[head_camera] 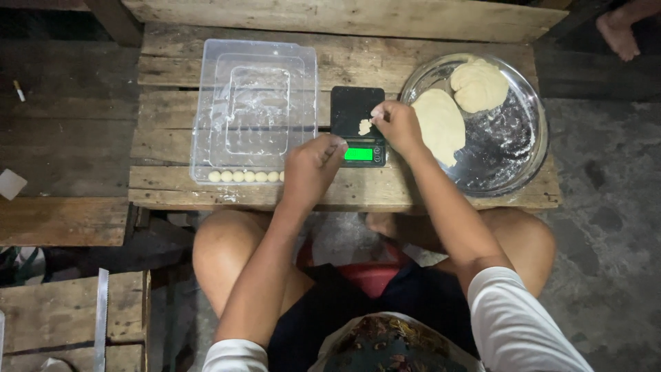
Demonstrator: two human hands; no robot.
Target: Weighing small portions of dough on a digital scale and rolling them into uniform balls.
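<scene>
A small black digital scale (357, 110) with a lit green display sits on a low wooden pallet table (172, 124). A small piece of pale dough (365, 127) lies on its platform. My right hand (397, 126) pinches at that piece with its fingertips. My left hand (311, 167) hovers loosely curled beside the scale's front left corner, close to a row of small dough balls (244, 176); I cannot tell whether it holds anything. Those balls lie along the near edge of a clear plastic tray (253, 103).
A round metal pan (506, 138) at the right holds two large lumps of dough (458, 103) and a dusting of flour. Another person's bare foot (618, 31) shows at the top right. A saw blade (100, 317) rests on a wooden board at the bottom left.
</scene>
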